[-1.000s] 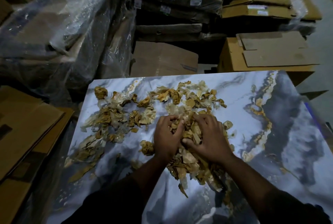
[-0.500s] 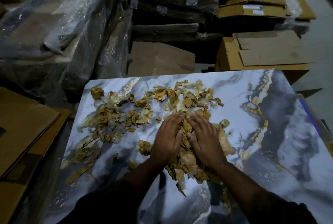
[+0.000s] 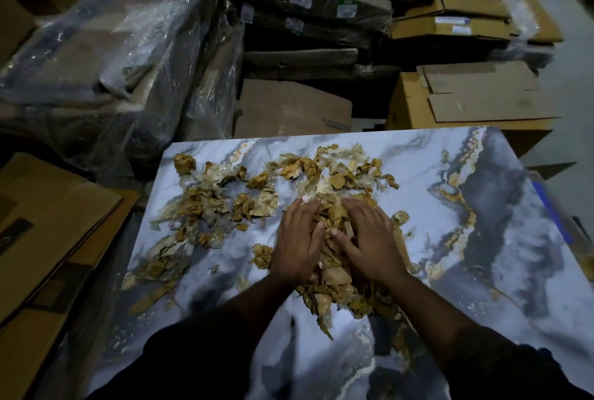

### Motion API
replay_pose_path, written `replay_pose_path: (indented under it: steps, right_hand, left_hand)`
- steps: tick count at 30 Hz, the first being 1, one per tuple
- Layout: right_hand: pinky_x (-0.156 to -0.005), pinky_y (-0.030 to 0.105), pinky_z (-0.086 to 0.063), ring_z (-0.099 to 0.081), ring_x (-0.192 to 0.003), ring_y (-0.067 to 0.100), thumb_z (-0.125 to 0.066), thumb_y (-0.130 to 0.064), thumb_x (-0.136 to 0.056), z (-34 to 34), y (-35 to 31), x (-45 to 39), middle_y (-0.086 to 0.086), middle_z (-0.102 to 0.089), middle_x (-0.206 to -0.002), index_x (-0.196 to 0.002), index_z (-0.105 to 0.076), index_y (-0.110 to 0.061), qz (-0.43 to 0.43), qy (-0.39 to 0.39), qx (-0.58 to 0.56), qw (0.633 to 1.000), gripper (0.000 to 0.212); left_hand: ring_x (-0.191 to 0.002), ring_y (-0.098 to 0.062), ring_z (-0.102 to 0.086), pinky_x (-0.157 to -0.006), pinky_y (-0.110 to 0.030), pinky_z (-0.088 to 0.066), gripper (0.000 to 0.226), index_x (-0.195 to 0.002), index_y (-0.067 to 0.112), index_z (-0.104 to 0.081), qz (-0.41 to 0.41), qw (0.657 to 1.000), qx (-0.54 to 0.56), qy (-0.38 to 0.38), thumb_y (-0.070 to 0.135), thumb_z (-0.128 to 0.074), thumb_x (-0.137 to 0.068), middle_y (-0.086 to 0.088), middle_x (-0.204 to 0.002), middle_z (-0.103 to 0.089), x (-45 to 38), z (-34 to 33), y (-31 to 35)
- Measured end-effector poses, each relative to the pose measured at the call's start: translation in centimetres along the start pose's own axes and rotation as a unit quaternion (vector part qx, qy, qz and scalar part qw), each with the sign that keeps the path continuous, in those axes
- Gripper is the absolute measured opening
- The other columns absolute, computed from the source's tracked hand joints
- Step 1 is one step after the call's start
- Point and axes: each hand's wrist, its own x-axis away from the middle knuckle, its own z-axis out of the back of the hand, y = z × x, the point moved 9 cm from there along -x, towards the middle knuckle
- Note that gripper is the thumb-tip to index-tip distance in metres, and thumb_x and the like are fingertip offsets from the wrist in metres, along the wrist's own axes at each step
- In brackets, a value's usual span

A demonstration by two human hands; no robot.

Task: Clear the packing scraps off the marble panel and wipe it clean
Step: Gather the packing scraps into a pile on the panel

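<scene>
The marble panel (image 3: 434,194) is white with grey and gold veins and lies flat in front of me. Brown tape and clear film scraps cover its left and middle part. The biggest heap of scraps (image 3: 334,280) lies under and between my hands. My left hand (image 3: 297,240) rests palm down on the heap's left side, fingers spread. On the heap's right side my right hand (image 3: 369,239) lies palm down, fingers spread. Looser scraps (image 3: 205,206) are strewn toward the panel's left edge, and more scraps (image 3: 334,168) lie beyond my fingertips.
Flattened cardboard sheets (image 3: 48,223) lie to the left of the panel. Plastic-wrapped bundles (image 3: 112,62) and stacked wrapped packages (image 3: 315,7) stand behind it. Cardboard boxes (image 3: 466,104) sit at the back right. The panel's right half carries no scraps.
Both hands have slid forward over the heap, away from me, and flattened, with the fingers now spread wider. The scraps under them have bunched closer together.
</scene>
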Motion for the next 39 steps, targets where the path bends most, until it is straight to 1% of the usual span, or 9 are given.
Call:
replay_pose_path:
  steps: [5, 10, 14, 19, 23, 30, 35, 37, 39]
  right_hand:
    - [-0.115, 0.051, -0.032, -0.042, -0.139, 0.017, -0.046, -0.073, -0.092, 2.3, -0.9, 0.6, -0.006, -0.052, -0.146, -0.145, -0.049, -0.029, 0.013, 0.059, 0.001, 0.998, 0.069]
    - [-0.118, 0.050, -0.028, -0.037, -0.143, 0.017, -0.043, -0.078, -0.088, 1.6, -0.8, 0.2, -0.005, -0.047, -0.150, -0.150, -0.042, -0.030, -0.016, 0.028, 0.016, 0.999, 0.078]
    - [-0.117, 0.049, -0.031, -0.036, -0.144, 0.017, -0.046, -0.077, -0.088, 2.3, -1.9, -0.4, -0.005, -0.042, -0.154, -0.152, -0.036, -0.030, -0.008, 0.040, 0.018, 0.999, 0.080]
    - [-0.118, 0.050, -0.029, -0.036, -0.143, 0.017, -0.048, -0.073, -0.090, 3.0, -4.7, -0.8, -0.001, -0.045, -0.150, -0.147, -0.045, -0.026, 0.037, 0.067, 0.055, 0.996, 0.074]
    - [-0.116, 0.054, -0.029, -0.041, -0.138, 0.023, -0.055, -0.063, -0.090, 3.2, -8.4, -1.0, 0.003, -0.051, -0.141, -0.138, -0.054, -0.021, 0.089, 0.093, 0.062, 0.990, 0.064]
    - [-0.108, 0.047, -0.040, -0.050, -0.124, 0.027, -0.066, -0.034, -0.095, -2.0, -18.0, 0.2, 0.008, -0.057, -0.127, -0.126, -0.063, -0.013, 0.176, 0.096, 0.013, 0.980, 0.037]
    - [-0.100, 0.038, -0.041, -0.051, -0.119, 0.026, -0.055, -0.040, -0.099, -7.5, -20.2, 1.3, 0.006, -0.058, -0.123, -0.125, -0.063, -0.015, 0.134, 0.036, -0.006, 0.990, 0.037]
    - [-0.103, 0.039, -0.042, -0.051, -0.122, 0.026, -0.054, -0.043, -0.099, -10.6, -19.4, 2.6, 0.004, -0.057, -0.126, -0.127, -0.061, -0.017, 0.103, -0.009, 0.008, 0.995, 0.039]
    - [-0.112, 0.044, -0.036, -0.047, -0.130, 0.028, -0.051, -0.049, -0.098, -13.4, -18.7, 4.4, 0.003, -0.053, -0.132, -0.129, -0.058, -0.019, 0.088, -0.046, 0.026, 0.995, 0.043]
  left_hand:
    - [-0.144, -0.010, -0.036, -0.117, -0.027, -0.029, 0.052, -0.148, 0.021, -0.047, -0.011, 0.999, 0.041, 0.027, 0.046, -0.028, -0.106, 0.004, -0.151, -0.048, -0.1, 2.6, 1.5]
    - [-0.149, -0.008, -0.029, -0.121, -0.029, -0.026, 0.052, -0.151, 0.027, -0.045, -0.027, 0.999, 0.021, -0.022, 0.047, -0.028, -0.106, 0.006, -0.159, -0.041, -0.2, 1.7, 1.2]
    - [-0.150, -0.012, -0.030, -0.123, -0.038, -0.027, 0.049, -0.154, 0.024, -0.041, -0.030, 0.999, 0.031, 0.000, 0.040, -0.036, -0.107, 0.004, -0.160, -0.040, -0.5, 2.6, 0.5]
    - [-0.146, -0.010, -0.035, -0.119, -0.033, -0.031, 0.047, -0.151, 0.022, -0.045, -0.034, 0.998, 0.060, 0.011, 0.035, -0.041, -0.106, 0.003, -0.156, -0.044, -0.2, 4.3, -0.2]
    - [-0.143, -0.006, -0.038, -0.115, -0.023, -0.031, 0.046, -0.148, 0.024, -0.048, -0.013, 0.997, 0.074, 0.025, 0.040, -0.038, -0.106, 0.005, -0.153, -0.046, 0.8, 6.1, -1.5]
    - [-0.131, -0.007, -0.049, -0.109, -0.025, -0.040, 0.036, -0.140, 0.023, -0.055, 0.020, 0.992, 0.085, 0.087, 0.029, -0.042, -0.107, 0.005, -0.142, -0.055, 3.5, 11.6, -6.7]
    - [-0.130, -0.016, -0.051, -0.107, -0.027, -0.041, 0.036, -0.138, 0.017, -0.056, 0.098, 0.985, 0.024, 0.141, 0.027, -0.049, -0.104, -0.002, -0.139, -0.057, 6.8, 16.2, -13.5]
    - [-0.128, -0.023, -0.052, -0.107, -0.028, -0.040, 0.035, -0.134, 0.013, -0.058, 0.130, 0.978, 0.008, 0.163, 0.017, -0.059, -0.099, -0.007, -0.136, -0.057, 8.3, 17.9, -16.5]
    - [-0.131, -0.027, -0.051, -0.111, -0.037, -0.042, 0.041, -0.134, 0.009, -0.058, 0.137, 0.973, -0.006, 0.186, 0.008, -0.065, -0.093, -0.011, -0.137, -0.056, 9.7, 19.5, -18.6]
